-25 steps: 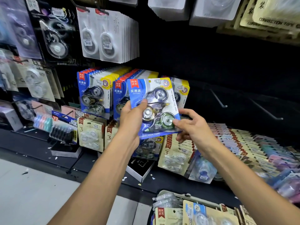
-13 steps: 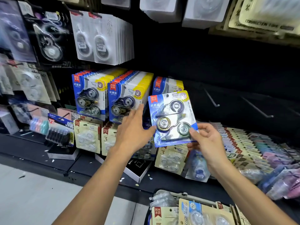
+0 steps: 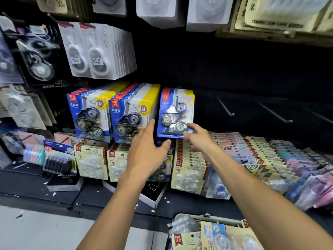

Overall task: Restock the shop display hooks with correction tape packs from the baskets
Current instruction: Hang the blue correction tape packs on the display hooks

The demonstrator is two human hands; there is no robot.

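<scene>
A blue correction tape pack (image 3: 175,112) hangs at the front of the third blue stack, with a hook poking through its top. My right hand (image 3: 199,137) pinches its lower right corner, thumb on the front. My left hand (image 3: 149,150) hovers with straight fingers just below and left of the pack, in front of the middle blue stack (image 3: 131,114). Another full blue stack (image 3: 88,114) hangs further left. At the bottom edge is the basket (image 3: 207,216), holding more correction tape packs (image 3: 216,235).
Two bare hooks (image 3: 226,108) (image 3: 275,114) stick out of the dark panel to the right. Beige packs (image 3: 187,170) and pastel packs (image 3: 288,159) fill the lower row. White packs (image 3: 95,55) hang above left. A black box (image 3: 153,192) lies on the shelf base.
The blue pack went up and back onto the third hook and now hangs upright. My left hand let go of it and dropped lower; my right hand stayed at its corner.
</scene>
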